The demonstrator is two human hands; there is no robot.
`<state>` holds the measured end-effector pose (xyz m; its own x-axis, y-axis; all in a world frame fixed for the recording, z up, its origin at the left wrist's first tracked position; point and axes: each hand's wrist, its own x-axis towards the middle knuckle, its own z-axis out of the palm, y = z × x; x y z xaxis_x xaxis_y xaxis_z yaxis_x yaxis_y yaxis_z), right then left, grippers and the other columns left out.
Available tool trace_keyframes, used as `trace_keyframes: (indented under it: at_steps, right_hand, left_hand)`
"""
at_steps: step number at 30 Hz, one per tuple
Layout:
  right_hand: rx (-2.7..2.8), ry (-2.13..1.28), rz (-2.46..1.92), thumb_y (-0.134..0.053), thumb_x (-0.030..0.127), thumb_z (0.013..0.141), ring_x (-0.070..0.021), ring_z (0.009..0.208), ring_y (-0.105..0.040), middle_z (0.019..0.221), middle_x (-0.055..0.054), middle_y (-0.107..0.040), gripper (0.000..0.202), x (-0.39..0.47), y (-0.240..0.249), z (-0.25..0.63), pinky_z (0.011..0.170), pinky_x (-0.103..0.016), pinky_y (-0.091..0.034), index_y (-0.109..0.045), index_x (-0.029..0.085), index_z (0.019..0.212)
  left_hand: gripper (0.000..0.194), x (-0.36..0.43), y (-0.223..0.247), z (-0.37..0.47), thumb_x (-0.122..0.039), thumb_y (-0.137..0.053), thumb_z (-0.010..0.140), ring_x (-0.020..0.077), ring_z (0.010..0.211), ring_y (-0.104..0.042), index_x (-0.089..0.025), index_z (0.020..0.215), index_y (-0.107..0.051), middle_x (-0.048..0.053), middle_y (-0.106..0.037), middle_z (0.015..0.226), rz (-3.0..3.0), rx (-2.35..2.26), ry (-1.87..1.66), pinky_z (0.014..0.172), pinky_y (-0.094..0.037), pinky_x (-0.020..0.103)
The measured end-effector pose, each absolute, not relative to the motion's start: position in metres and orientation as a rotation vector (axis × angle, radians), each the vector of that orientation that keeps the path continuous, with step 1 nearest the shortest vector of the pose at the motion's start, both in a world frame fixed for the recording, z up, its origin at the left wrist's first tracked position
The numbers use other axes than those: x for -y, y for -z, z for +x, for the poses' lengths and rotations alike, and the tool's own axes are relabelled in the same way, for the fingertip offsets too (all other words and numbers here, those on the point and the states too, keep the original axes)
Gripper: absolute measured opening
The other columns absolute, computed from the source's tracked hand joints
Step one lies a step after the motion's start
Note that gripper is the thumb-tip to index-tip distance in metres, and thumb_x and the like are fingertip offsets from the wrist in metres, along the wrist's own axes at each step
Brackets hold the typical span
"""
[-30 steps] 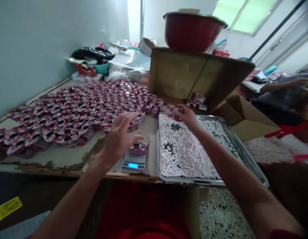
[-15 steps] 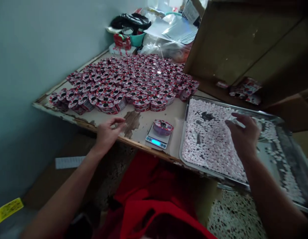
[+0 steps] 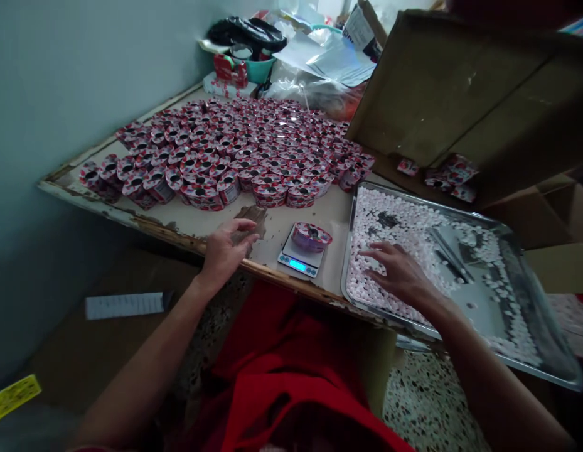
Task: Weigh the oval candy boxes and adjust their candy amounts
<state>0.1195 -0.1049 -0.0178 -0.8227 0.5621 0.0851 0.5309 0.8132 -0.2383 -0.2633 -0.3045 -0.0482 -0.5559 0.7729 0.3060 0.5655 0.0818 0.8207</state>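
My left hand [image 3: 229, 248] hovers at the table's front edge, left of the scale, with thumb and fingers apart and nothing between them. Over the left part of a metal tray [image 3: 550, 342], my right hand [image 3: 397, 273] is spread open above small pale-pink tablets [image 3: 366, 216]. A dark elongated tool [image 3: 449, 254] lies in the tray beyond that hand; its kind is hard to make out. Between my hands, a digital pocket scale [image 3: 298, 262] with a lit blue display carries one oval printed container [image 3: 312, 237] with a round hole in its top.
Many similar oval containers [image 3: 272, 169] stand packed across the table's back and left. A big cardboard box [image 3: 451, 81] rises behind the tray, with several loose printed packs [image 3: 454, 176] inside. Plastic bags [image 3: 319, 94] and a teal basin [image 3: 260, 70] sit at the back.
My right hand has moved left and nearer over the tray, going from a pinch near a pale thing to spread fingers. My left hand has shifted right, toward the scale.
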Motion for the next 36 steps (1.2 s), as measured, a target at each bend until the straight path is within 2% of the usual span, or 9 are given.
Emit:
trace_keyframes:
  at_steps: [3, 8, 11, 15, 19, 22, 28, 31, 36]
  right_hand:
    - [2.785, -0.347, -0.849, -0.060, 0.034, 0.098, -0.0362, 0.117, -0.064, 0.132, -0.018, -0.068, 0.036, 0.108, 0.018, 0.115, 0.101, -0.055, -0.051, -0.077, 0.018, 0.126]
    - [2.226, -0.680, -1.155, -0.069, 0.045, 0.093, -0.0288, 0.091, -0.067, 0.108, -0.011, -0.075, 0.033, 0.116, -0.002, 0.083, 0.083, -0.045, -0.054, -0.078, 0.020, 0.114]
    - [1.745, -1.242, -1.177, -0.079, 0.050, 0.090, -0.0247, 0.089, -0.069, 0.107, -0.008, -0.075, 0.040, 0.125, -0.006, 0.066, 0.078, -0.037, -0.056, -0.075, 0.022, 0.118]
    - [1.021, -1.820, -1.145, -0.073, 0.044, 0.098, -0.0232, 0.093, -0.073, 0.103, -0.009, -0.074, 0.027, 0.136, -0.002, 0.059, 0.087, -0.035, -0.061, -0.069, 0.021, 0.112]
    - [0.444, -2.040, -1.027, -0.047, 0.037, 0.112, -0.0240, 0.093, -0.074, 0.099, -0.010, -0.072, 0.023, 0.134, -0.006, 0.066, 0.089, -0.041, -0.064, -0.062, 0.022, 0.103]
    - [0.179, -1.977, -0.889, -0.040, 0.029, 0.112, -0.0221, 0.083, -0.071, 0.090, -0.006, -0.070, 0.025, 0.126, -0.009, 0.075, 0.081, -0.039, -0.066, -0.061, 0.022, 0.099]
    - [-0.040, -1.944, -0.876, -0.042, 0.018, 0.107, -0.0217, 0.081, -0.072, 0.092, -0.012, -0.071, 0.025, 0.116, -0.009, 0.095, 0.073, -0.032, -0.066, -0.067, 0.016, 0.106]
    - [-0.023, -2.035, -0.893, -0.047, 0.014, 0.103, -0.0231, 0.087, -0.074, 0.097, -0.015, -0.071, 0.022, 0.114, -0.007, 0.102, 0.075, -0.030, -0.067, -0.069, 0.012, 0.108]
    - [0.258, -1.988, -0.980, -0.063, 0.006, 0.086, -0.0167, 0.075, -0.069, 0.090, -0.012, -0.072, 0.015, 0.109, 0.001, 0.116, 0.064, -0.019, -0.059, -0.072, 0.014, 0.095]
  left_hand:
    - [0.032, 0.293, 0.049, -0.259, -0.032, -0.080, 0.087, 0.0243, 0.108, -0.074, -0.022, 0.117, -0.075, 0.007, -0.080, 0.115, 1.364, -2.077, -1.485, 0.103, -0.056, 0.039]
    - [0.074, 0.242, 0.055, -0.237, -0.025, -0.095, 0.068, 0.0264, 0.114, -0.069, -0.022, 0.137, -0.068, 0.009, -0.076, 0.129, 1.540, -1.913, -1.310, 0.103, -0.055, 0.041]
    - [0.055, 0.213, 0.057, -0.219, -0.026, -0.095, 0.070, 0.0264, 0.109, -0.071, -0.023, 0.121, -0.076, 0.007, -0.078, 0.117, 1.616, -1.815, -1.195, 0.101, -0.056, 0.040]
    - [0.022, 0.185, 0.029, -0.182, -0.021, -0.078, 0.090, 0.0238, 0.109, -0.069, -0.023, 0.111, -0.076, 0.006, -0.077, 0.112, 2.008, -1.695, -1.315, 0.100, -0.055, 0.038]
    - [0.021, 0.159, -0.012, -0.131, -0.017, -0.061, 0.103, 0.0235, 0.127, -0.062, -0.028, 0.113, -0.076, 0.006, -0.076, 0.123, 2.753, -1.394, -1.194, 0.111, -0.048, 0.040]
    - [0.022, 0.140, -0.019, -0.098, -0.017, -0.060, 0.104, 0.0222, 0.128, -0.062, -0.029, 0.114, -0.075, 0.004, -0.076, 0.122, 3.019, -1.216, -0.978, 0.111, -0.046, 0.039]
    - [0.018, 0.121, 0.017, -0.073, -0.011, -0.068, 0.093, 0.0249, 0.107, -0.064, -0.023, 0.105, -0.075, 0.008, -0.074, 0.105, 2.468, -1.582, -1.447, 0.101, -0.050, 0.041]
    - [0.016, 0.125, 0.028, -0.078, -0.021, -0.080, 0.085, 0.0217, 0.092, -0.064, -0.021, 0.099, -0.074, 0.005, -0.071, 0.097, 1.950, -1.656, -1.584, 0.086, -0.054, 0.035]
    - [0.048, 0.158, 0.034, -0.120, -0.042, -0.095, 0.068, 0.0191, 0.091, -0.070, -0.021, 0.103, -0.070, 0.001, -0.074, 0.099, 1.252, -1.540, -1.619, 0.085, -0.057, 0.031]
